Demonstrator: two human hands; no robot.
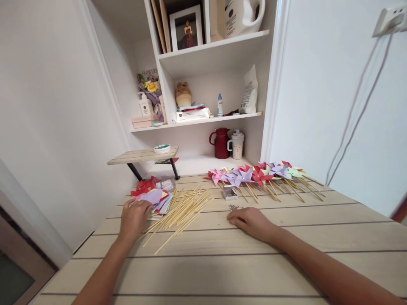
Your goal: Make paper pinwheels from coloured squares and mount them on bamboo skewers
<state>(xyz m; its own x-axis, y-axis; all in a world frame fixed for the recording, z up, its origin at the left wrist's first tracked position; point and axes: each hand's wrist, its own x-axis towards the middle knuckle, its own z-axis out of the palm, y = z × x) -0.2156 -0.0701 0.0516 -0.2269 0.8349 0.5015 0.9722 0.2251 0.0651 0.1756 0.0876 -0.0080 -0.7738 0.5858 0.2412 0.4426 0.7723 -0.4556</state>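
A home room: white shelves (210, 120) at 12 o'clock held a framed photo (186, 27), a plush toy (183, 94), a red jug (220, 143).

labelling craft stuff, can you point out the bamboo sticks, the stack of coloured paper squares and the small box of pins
bamboo sticks (182, 209), head view, middle of the loose pile
coloured paper squares (156, 197), head view, top purple sheet
box of pins (229, 192), head view, its open top

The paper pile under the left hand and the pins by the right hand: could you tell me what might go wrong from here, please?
1. The left hand rests on the stacked coloured papers; pulling one sheet could slide the pile onto the loose wooden sticks.
2. The right hand lies beside small metal pins; a fingertip might get pricked or scatter them.
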